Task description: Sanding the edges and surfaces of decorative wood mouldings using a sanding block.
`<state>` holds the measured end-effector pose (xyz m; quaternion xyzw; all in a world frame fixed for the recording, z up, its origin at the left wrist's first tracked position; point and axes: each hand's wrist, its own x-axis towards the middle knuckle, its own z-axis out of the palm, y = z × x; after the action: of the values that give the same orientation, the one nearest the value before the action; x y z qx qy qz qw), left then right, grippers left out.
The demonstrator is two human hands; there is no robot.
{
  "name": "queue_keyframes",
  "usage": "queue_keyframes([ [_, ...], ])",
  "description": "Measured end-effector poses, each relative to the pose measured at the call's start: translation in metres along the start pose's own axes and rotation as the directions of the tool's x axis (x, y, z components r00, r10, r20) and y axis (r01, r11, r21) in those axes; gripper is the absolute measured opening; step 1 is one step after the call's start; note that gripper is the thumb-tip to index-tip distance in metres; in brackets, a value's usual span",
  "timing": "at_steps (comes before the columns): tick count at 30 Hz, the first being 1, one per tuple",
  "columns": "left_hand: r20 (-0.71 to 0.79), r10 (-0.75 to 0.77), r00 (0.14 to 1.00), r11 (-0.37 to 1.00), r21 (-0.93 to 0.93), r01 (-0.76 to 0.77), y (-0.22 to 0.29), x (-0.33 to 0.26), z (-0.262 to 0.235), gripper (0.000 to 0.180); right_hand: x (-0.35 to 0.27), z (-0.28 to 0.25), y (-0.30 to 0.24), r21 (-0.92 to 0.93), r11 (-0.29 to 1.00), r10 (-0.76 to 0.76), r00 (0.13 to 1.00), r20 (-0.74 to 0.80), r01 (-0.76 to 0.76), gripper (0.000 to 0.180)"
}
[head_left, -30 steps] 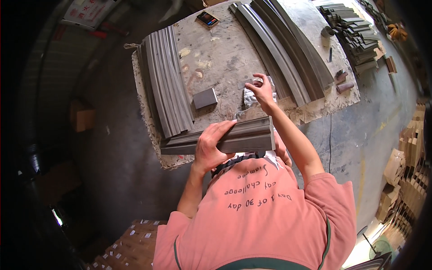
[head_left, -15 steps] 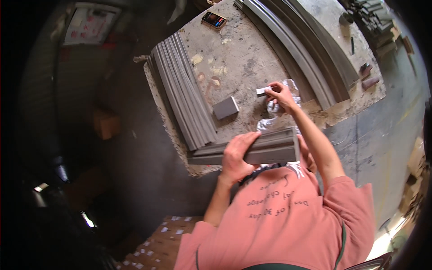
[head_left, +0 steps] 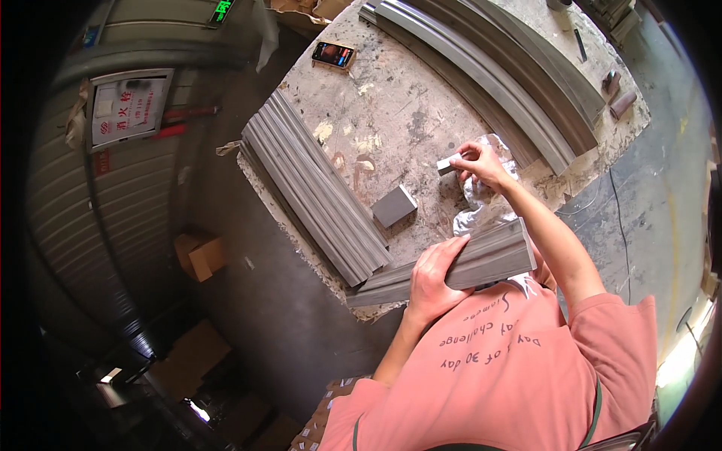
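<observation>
My left hand (head_left: 438, 279) is wrapped round a long grey grooved moulding strip (head_left: 498, 254), which lies slantwise in front of my shirt. One end of the strip points to the right, close to my body; the other reaches the table's near left edge. Between the fingertips of my right hand (head_left: 481, 165) is a small block (head_left: 447, 165), pale on top with a dark side. Crumpled silvery wrapping (head_left: 472, 216) lies on the table just under and beside that hand. A grey rectangular block (head_left: 394, 207) rests left of it, touched by neither hand.
Grey grooved strips (head_left: 316, 192) lie side by side along the left edge of the worn table (head_left: 406, 94). Long curved mouldings (head_left: 489, 83) cross its far right. A phone (head_left: 333, 55) sits at the back; small brown cylinders (head_left: 623, 104) are at the right edge. A cardboard box (head_left: 201, 255) stands beyond the left side.
The whole view has swung, so the table and wall sit differently in it. The strip under my left hand has turned slightly, showing more of its grooved face. Both hands keep their holds.
</observation>
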<state>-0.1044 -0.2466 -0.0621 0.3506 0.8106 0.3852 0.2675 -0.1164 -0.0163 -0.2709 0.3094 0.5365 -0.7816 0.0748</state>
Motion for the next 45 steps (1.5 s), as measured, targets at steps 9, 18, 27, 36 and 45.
queue_keyframes([
  [9, -0.011, 0.024, 1.0, 0.999, 0.032, -0.023, 0.006, -0.012, -0.006, 0.081, 0.001, 0.004, 0.004, -0.047, 0.999, -0.019, 1.0, 0.004, 0.02, 0.039],
  [18, -0.08, 0.029, 0.996, 0.996, 0.082, -0.023, 0.026, -0.025, -0.003, 0.084, -0.01, -0.009, -0.003, 0.168, 0.984, 0.052, 0.998, 0.048, -0.059, 0.026],
  [27, -0.082, 0.09, 0.993, 0.992, 0.094, -0.082, 0.005, -0.033, 0.011, 0.085, -0.038, -0.029, 0.011, 0.367, 0.924, -0.123, 0.992, 0.015, 0.109, 0.029],
  [36, -0.043, 0.079, 0.996, 0.995, 0.057, -0.077, 0.001, -0.038, 0.022, 0.083, -0.055, -0.044, 0.053, 0.409, 0.913, -0.018, 0.998, 0.055, -0.006, 0.038],
  [45, -0.032, 0.09, 0.995, 0.995, 0.05, -0.089, 0.003, -0.039, 0.024, 0.082, -0.061, -0.043, 0.041, 0.354, 0.935, 0.011, 0.999, 0.031, -0.022, 0.034],
])
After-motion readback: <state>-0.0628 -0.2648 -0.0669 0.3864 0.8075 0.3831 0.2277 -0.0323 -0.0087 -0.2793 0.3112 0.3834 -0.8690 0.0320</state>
